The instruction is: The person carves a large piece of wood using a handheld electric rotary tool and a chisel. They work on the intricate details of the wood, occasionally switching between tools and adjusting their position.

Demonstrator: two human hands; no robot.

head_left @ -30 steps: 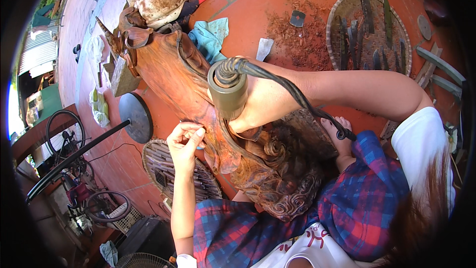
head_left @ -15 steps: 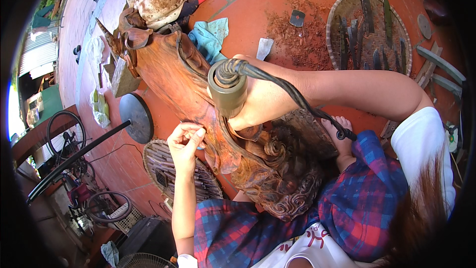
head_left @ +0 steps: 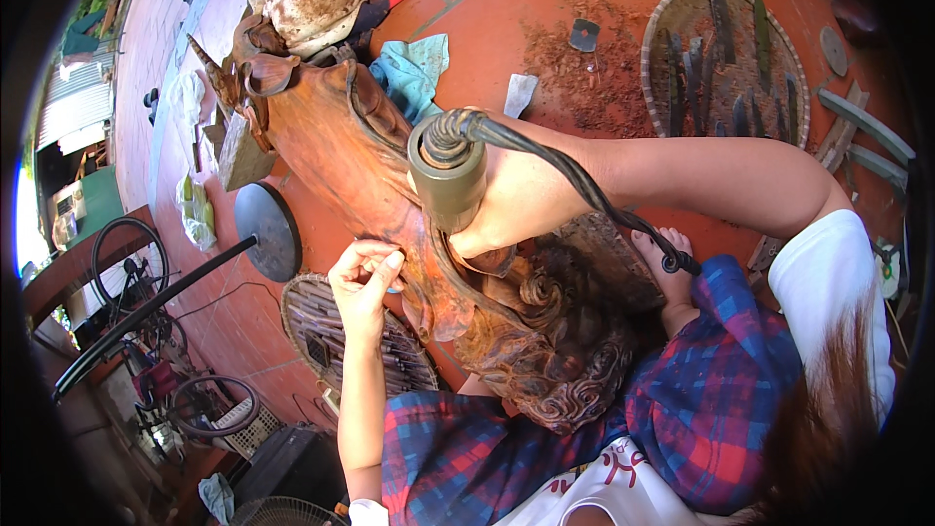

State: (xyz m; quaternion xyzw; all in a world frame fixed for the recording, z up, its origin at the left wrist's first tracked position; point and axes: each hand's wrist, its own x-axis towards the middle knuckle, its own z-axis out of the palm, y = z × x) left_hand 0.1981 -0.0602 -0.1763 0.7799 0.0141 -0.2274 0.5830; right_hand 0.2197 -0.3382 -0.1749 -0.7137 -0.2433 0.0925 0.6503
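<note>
A large reddish-brown wood carving [head_left: 326,151] lies slantwise before me, its scrolled, deeply cut end between my legs. My right hand [head_left: 511,197] is wrapped round a power tool with a grey-green cylindrical body [head_left: 453,193], held upright against the middle of the carving. From its top a thick black cord [head_left: 570,170] curves off to the right. The tool's working tip is hidden below the body and hand. At the carving's left edge, my left hand [head_left: 362,282] has thumb and fingers drawn together; a small pale-blue bit shows by the fingertips, too small to name.
A round woven tray [head_left: 654,49] of flat files or blades lies far right, another tray [head_left: 292,304] of rod-like tools at left. A blue cloth [head_left: 414,73] and wood shavings [head_left: 594,88] lie beyond the carving. A black pole with a round base [head_left: 268,234] stands left.
</note>
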